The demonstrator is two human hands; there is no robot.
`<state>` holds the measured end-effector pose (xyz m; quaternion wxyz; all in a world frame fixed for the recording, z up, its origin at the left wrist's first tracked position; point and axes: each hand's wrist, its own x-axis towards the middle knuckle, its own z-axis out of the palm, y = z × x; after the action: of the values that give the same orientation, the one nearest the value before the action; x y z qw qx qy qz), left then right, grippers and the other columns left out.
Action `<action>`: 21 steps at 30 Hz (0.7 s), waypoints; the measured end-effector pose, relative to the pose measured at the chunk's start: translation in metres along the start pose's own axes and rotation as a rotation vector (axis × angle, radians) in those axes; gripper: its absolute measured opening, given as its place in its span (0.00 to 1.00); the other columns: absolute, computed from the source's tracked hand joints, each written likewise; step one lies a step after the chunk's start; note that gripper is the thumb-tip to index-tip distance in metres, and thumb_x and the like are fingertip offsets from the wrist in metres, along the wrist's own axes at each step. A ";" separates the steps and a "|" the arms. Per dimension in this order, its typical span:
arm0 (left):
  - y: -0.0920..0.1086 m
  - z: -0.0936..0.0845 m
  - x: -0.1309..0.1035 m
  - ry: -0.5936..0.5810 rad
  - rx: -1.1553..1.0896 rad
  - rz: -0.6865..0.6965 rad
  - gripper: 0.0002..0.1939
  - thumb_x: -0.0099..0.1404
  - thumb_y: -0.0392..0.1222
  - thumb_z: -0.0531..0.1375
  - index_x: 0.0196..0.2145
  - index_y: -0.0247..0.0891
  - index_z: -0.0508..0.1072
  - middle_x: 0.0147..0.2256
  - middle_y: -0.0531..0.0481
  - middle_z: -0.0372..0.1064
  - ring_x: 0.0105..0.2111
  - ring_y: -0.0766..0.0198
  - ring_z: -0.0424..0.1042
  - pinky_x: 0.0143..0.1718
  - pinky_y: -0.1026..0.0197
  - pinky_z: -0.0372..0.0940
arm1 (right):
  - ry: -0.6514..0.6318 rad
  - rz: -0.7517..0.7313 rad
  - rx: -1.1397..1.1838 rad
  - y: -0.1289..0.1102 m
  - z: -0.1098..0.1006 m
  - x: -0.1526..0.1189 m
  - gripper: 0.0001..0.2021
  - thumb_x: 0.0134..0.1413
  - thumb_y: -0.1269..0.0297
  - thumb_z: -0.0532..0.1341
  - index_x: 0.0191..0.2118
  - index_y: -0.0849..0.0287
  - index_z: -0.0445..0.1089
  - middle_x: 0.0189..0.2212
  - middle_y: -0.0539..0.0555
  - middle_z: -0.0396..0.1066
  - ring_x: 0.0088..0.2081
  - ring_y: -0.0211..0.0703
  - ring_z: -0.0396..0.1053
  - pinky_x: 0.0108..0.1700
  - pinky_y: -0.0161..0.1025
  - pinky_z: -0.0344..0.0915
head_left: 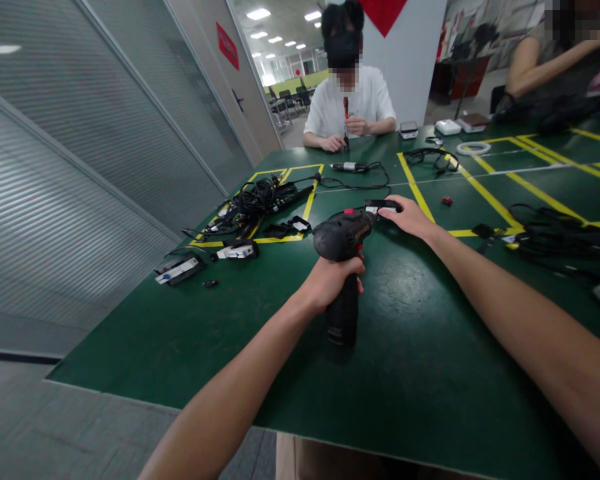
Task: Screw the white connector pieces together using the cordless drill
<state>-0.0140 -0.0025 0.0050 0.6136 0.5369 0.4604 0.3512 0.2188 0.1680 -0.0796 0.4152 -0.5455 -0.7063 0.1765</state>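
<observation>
My left hand (333, 283) is wrapped round the grip of a black cordless drill (343, 239), whose nose points away and to the right. Its battery end hangs down just above or on the table; I cannot tell which. My right hand (407, 215) holds a small black and white device (383, 206) between thumb and fingers, right at the drill's tip. Whether the bit touches the device is too small to make out. A cable seems to run behind the drill toward the device.
The green table (280, 347) bears yellow tape squares. Left lie a tangle of black cables (260, 200) and two opened black and white devices (237, 250). More cables (565, 233) lie right. Across the table a person (350, 100) holds a red screwdriver (346, 110); another person sits at far right.
</observation>
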 end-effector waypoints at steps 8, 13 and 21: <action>0.001 0.001 0.000 0.006 -0.007 -0.037 0.10 0.50 0.36 0.60 0.34 0.35 0.67 0.28 0.52 0.67 0.19 0.68 0.69 0.22 0.64 0.62 | -0.028 0.014 0.017 0.004 -0.001 0.003 0.22 0.52 0.52 0.64 0.50 0.57 0.72 0.46 0.57 0.75 0.45 0.52 0.72 0.49 0.48 0.66; 0.002 0.000 0.000 0.001 -0.008 -0.036 0.10 0.51 0.36 0.60 0.33 0.34 0.67 0.27 0.52 0.66 0.19 0.68 0.69 0.22 0.64 0.61 | -0.024 0.016 0.022 0.003 0.000 0.002 0.21 0.52 0.53 0.64 0.50 0.58 0.73 0.46 0.57 0.76 0.44 0.51 0.72 0.49 0.47 0.66; 0.002 0.001 0.000 0.011 0.001 -0.046 0.10 0.51 0.36 0.60 0.33 0.34 0.68 0.28 0.52 0.66 0.19 0.68 0.69 0.23 0.64 0.61 | -0.009 0.015 0.024 0.000 0.001 0.001 0.22 0.53 0.53 0.63 0.51 0.58 0.73 0.47 0.57 0.75 0.45 0.51 0.72 0.50 0.47 0.66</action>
<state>-0.0131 -0.0022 0.0068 0.6187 0.5247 0.4760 0.3396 0.2183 0.1692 -0.0802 0.4172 -0.5449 -0.7020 0.1904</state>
